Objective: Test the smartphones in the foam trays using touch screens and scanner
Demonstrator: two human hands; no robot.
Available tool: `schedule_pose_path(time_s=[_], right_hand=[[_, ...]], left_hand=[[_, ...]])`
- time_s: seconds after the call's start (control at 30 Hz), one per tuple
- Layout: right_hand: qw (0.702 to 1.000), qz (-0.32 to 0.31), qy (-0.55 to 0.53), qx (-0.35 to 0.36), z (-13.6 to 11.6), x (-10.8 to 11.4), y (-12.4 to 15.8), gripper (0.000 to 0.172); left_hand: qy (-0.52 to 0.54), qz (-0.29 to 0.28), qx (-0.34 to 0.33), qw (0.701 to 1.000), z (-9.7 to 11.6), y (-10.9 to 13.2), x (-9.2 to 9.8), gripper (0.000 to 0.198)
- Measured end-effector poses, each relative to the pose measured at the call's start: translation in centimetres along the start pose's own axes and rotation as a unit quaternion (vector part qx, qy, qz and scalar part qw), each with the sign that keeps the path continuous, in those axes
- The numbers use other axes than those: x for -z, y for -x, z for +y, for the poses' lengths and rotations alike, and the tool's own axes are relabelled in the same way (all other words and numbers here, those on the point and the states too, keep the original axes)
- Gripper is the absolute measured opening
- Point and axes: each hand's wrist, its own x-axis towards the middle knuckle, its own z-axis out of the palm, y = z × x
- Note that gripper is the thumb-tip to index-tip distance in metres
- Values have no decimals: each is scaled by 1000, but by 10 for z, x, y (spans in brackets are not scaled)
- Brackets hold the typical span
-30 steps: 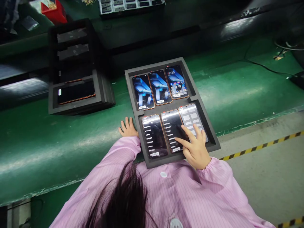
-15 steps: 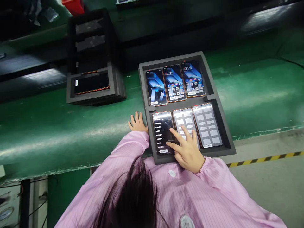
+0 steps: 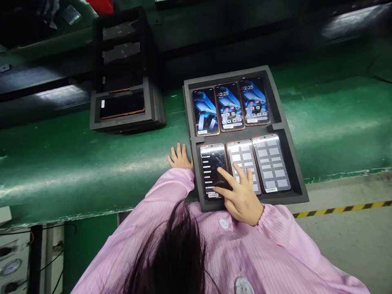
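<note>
A dark foam tray lies on the green belt and holds two rows of three lit phones. My right hand rests over the near row with fingers spread; its index finger and thumb touch the near-left phone, which shows a dark menu list. The near-middle phone and near-right phone show pale grids. The far-row phones show blue wallpaper and icons. My left hand lies flat on the belt against the tray's left edge, fingers apart, holding nothing.
A stack of dark foam trays with one dark phone on top sits to the left on the green conveyor belt. A yellow-black floor stripe runs at the right. Cables and gauges show at the lower left.
My right hand moved left from the near-middle phone to the near-left phone. The near-middle screen switched from a dark menu to a pale grid. The left hand stayed beside the tray.
</note>
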Motion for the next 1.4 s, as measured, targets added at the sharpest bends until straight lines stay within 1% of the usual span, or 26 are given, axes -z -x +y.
schedule_pose_path(time_s=[0.07, 0.1, 0.17, 0.27, 0.33, 0.37, 0.43, 0.53, 0.7, 0.8, 0.93, 1.17, 1.27, 1.4], right_hand=[[1000, -8, 2, -7, -1, -1, 0, 36], [1000, 2, -1, -11, 0, -1, 1, 35], [998, 48, -14, -24, 3, -1, 5, 35], [989, 130, -22, -71, 16, 3, 13, 29], [981, 165, -12, -105, 28, 9, 17, 24], [978, 172, -5, -115, 34, 12, 16, 23], [979, 167, 9, -119, 43, 18, 11, 23], [985, 133, 39, -103, 51, 24, -7, 25], [986, 78, 99, -107, 53, 25, -44, 30], [984, 63, 120, -111, 54, 24, -55, 33], [983, 64, 129, -112, 55, 21, -59, 34], [984, 74, 127, -105, 55, 22, -57, 34], [983, 80, 124, -111, 55, 23, -57, 34], [980, 96, 121, -127, 57, 21, -57, 33]], left_hand=[[1, -1, -2, 1000, -1, -1, -1, 52], [2, 1, -3, 1000, -1, -1, -2, 52], [5, 7, -1, 1000, -2, -2, -4, 52], [7, 17, 16, 1000, -3, -5, -7, 50], [7, 13, 20, 1000, -3, -7, -8, 50], [7, 7, 21, 1000, -3, -8, -9, 50], [7, -5, 28, 1000, -2, -9, -8, 51], [9, -11, 38, 999, -1, -10, -7, 52], [14, -17, 38, 999, -2, -10, -4, 51], [14, -7, 29, 999, -3, -9, -5, 51], [26, 12, 27, 999, -4, -9, -8, 48], [17, 11, 23, 1000, -5, -9, -10, 48], [13, 10, 21, 1000, -5, -8, -9, 48], [14, 24, 21, 999, -4, -7, -9, 48]])
